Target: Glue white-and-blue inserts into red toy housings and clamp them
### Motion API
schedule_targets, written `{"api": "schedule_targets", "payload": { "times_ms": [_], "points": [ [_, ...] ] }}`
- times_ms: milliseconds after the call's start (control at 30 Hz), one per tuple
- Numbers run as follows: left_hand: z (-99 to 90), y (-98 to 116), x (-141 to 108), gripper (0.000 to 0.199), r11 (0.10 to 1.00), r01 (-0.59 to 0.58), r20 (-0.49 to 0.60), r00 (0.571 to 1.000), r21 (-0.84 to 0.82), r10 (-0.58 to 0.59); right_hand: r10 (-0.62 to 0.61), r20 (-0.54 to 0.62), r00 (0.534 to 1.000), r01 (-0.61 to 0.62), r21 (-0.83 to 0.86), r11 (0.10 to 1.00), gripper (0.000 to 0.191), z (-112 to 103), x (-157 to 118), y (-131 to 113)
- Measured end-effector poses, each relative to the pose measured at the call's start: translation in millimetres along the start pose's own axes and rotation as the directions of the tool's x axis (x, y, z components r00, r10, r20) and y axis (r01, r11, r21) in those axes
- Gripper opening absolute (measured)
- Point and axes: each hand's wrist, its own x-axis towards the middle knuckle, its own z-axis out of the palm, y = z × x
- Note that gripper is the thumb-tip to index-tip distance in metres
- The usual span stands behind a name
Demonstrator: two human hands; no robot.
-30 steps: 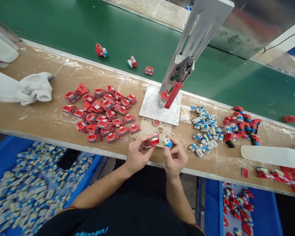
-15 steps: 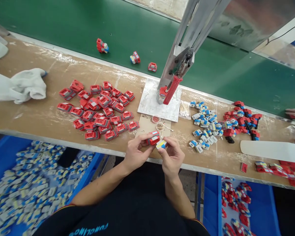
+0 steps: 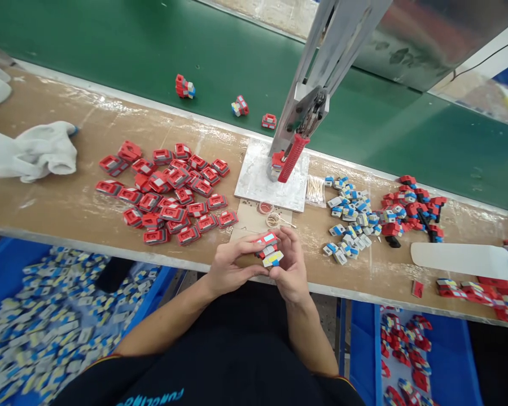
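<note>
Just over the table's front edge, my left hand [image 3: 233,264] has its fingers closed around a red and grey plastic toy part [image 3: 267,242]. Against the lower side of that part sits a white, yellow and blue plastic piece [image 3: 273,259], which my right hand [image 3: 291,266] pinches, its fingers also touching the red part. The two pieces meet; whether they are joined I cannot tell. Behind my hands lie two small round dishes, one with reddish content [image 3: 265,208] and one with cotton swabs [image 3: 273,220] resting on it.
A press with a red handle [image 3: 294,158] stands on a metal plate [image 3: 254,175]. Red parts [image 3: 173,211] are heaped left, white-blue pieces [image 3: 351,217] right. A white bottle [image 3: 461,259] lies far right. Blue bins [image 3: 152,304] hold more pieces. Beyond runs a green belt [image 3: 110,51] with several toys.
The white-yellow piece has come against the red part, and both hands have drawn together around them. The toys on the belt have shifted slightly right. A person's hand at the far right has left view.
</note>
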Motion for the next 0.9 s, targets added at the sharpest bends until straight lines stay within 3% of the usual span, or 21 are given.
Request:
{"api": "schedule_targets", "payload": {
  "times_ms": [133,400,467,567,667,733,767,833,900],
  "points": [
    [-7.4,10.6,8.9,0.049,0.993,-0.082,0.086,0.993,0.084,0.075,0.093,0.133,0.987,-0.096,0.024,0.995,0.08,-11.2,1.7,-5.1],
    [-14.8,19.7,18.9,0.058,0.977,-0.176,0.239,0.96,0.12,0.143,-0.089,0.136,0.987,0.099,-0.064,0.993,0.061,-21.3,8.5,-9.1],
    [-11.4,20.4,16.9,0.067,0.994,-0.094,0.215,0.973,0.06,0.079,-0.139,0.122,0.983,0.154,-0.122,0.981,0.063,-21.5,8.9,-8.5],
    [-4.5,22.6,15.3,0.076,0.982,0.151,0.165,0.978,-0.115,-0.131,-0.317,0.092,0.944,0.33,-0.274,0.903,0.054,-18.1,9.1,-7.9],
    [-3.8,21.6,19.6,0.056,0.905,0.337,0.152,0.94,-0.259,-0.306,-0.531,0.205,0.822,0.562,-0.437,0.702,0.042,-14.5,13.9,-11.3],
    [-10.5,18.6,25.1,0.042,0.858,0.406,0.135,0.914,-0.313,-0.383,-0.563,0.352,0.748,0.655,-0.529,0.539,0.043,-17.0,23.9,-19.2],
    [-16.1,16.9,28.4,0.038,0.837,0.431,0.118,0.901,-0.337,-0.417,-0.544,0.404,0.735,0.668,-0.571,0.478,0.042,-20.4,32.0,-25.2],
    [-30.9,14.3,36.1,0.039,0.805,0.441,0.042,0.885,-0.397,-0.464,-0.489,0.421,0.764,0.631,-0.644,0.432,0.039,-30.1,54.6,-39.9],
    [-48.4,14.0,44.9,0.038,0.794,0.4,-0.083,0.87,-0.457,-0.486,-0.414,0.383,0.826,0.554,-0.687,0.47,0.04,-40.1,83.7,-54.9]
  ]
}}
